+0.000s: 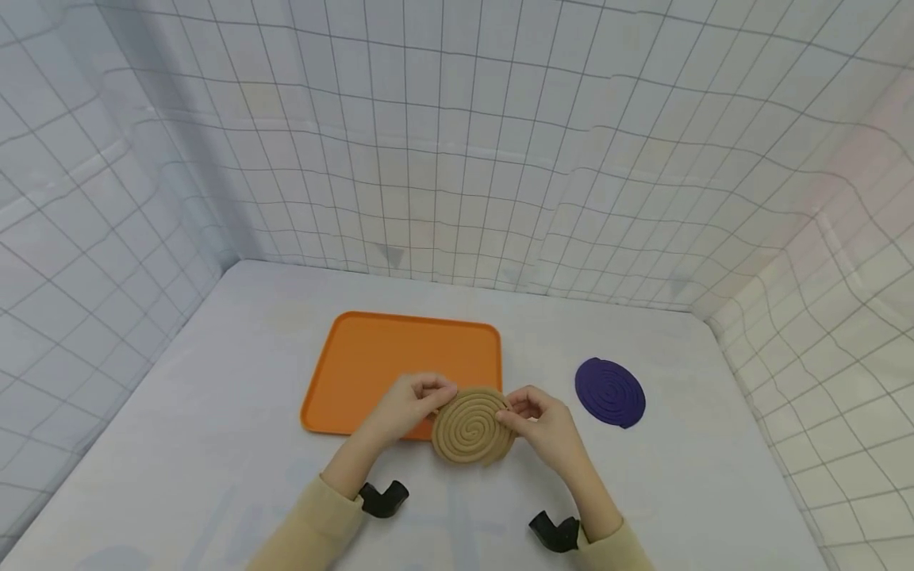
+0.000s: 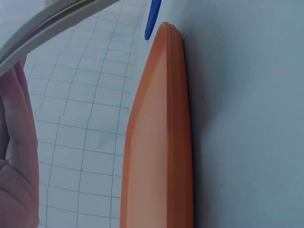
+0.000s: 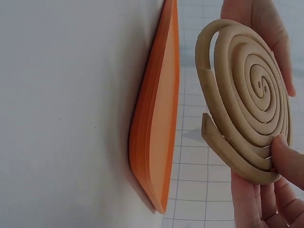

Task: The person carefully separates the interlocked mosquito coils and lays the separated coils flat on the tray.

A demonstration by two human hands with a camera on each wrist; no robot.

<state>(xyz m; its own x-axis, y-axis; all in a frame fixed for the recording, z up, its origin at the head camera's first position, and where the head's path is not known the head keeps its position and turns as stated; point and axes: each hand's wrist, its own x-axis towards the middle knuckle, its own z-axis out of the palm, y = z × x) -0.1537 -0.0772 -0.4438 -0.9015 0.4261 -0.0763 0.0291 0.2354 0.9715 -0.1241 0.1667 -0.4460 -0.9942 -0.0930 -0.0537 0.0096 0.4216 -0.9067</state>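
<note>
A tan spiral mosquito coil is held up between both hands over the near right corner of the orange tray. My left hand pinches its left edge between thumb and fingers. On the other side my right hand grips the right edge, the thumb lying on the flat face. In the right wrist view the coil stands tilted above the tray, its outer strand end spread a little from the turns. Only its edge crosses the left wrist view.
A purple spiral mosquito coil lies flat on the white table, right of the tray. Grid-patterned white sheets hang at the back and both sides. Black elbow-shaped pieces sit at both wrists.
</note>
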